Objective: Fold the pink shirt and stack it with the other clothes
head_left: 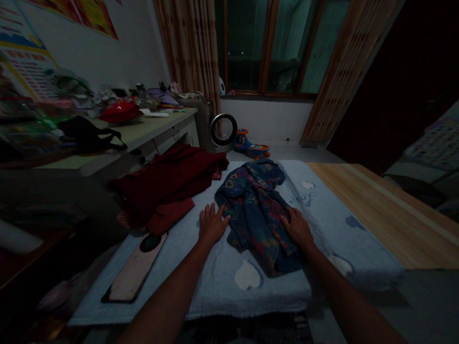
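Note:
A dark blue garment with a colourful floral print (251, 205) lies rumpled on a pale blue cloth with white hearts (222, 291). My left hand (213, 225) is open, fingers spread, on the cloth at the garment's left edge; the thumb is near or touching the fabric. On the garment's right side rests my right hand (298, 230), its fingers stretched over the fabric and apparently not gripping. Left of my left hand lies a long flat pinkish thing (134, 267) with a dark oval at its far end. Beyond it is a heap of dark red clothing (172, 179).
A cluttered desk (150, 131) stands at the left, with a red bag (120, 111) on it. A wood-grain board (380, 210) extends at the right. Past the far edge are a round-framed appliance (224, 130) and a blue-and-orange toy (251, 145) on the floor.

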`<state>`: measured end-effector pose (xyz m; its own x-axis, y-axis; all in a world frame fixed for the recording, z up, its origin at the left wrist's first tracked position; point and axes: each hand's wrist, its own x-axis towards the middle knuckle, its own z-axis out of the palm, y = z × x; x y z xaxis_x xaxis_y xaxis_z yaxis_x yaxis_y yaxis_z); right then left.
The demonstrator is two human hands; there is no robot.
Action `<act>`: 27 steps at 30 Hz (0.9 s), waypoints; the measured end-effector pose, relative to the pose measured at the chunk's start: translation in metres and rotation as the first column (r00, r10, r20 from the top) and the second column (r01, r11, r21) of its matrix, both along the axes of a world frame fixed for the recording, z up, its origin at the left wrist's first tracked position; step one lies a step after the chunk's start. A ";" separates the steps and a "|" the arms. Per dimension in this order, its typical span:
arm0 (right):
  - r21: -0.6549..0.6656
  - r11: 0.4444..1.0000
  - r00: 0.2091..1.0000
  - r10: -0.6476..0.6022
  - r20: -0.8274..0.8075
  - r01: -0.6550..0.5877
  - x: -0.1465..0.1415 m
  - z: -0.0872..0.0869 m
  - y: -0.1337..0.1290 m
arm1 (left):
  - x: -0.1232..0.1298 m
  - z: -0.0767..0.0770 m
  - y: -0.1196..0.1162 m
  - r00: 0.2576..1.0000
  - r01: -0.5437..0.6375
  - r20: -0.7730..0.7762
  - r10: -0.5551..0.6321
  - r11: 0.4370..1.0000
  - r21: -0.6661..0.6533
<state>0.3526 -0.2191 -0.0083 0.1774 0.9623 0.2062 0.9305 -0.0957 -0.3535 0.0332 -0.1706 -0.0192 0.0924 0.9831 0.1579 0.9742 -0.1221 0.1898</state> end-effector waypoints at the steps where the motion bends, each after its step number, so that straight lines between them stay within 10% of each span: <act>1: 0.002 1.000 1.000 -0.003 -0.001 0.003 0.000 0.000 0.000 | 0.000 -0.001 0.001 1.000 -0.004 -0.009 0.004 1.000 0.004; 27: 0.032 0.999 0.998 -0.015 0.068 0.013 -0.004 0.004 -0.005 | 0.004 -0.001 -0.005 0.998 0.056 0.013 -0.059 0.987 0.148</act>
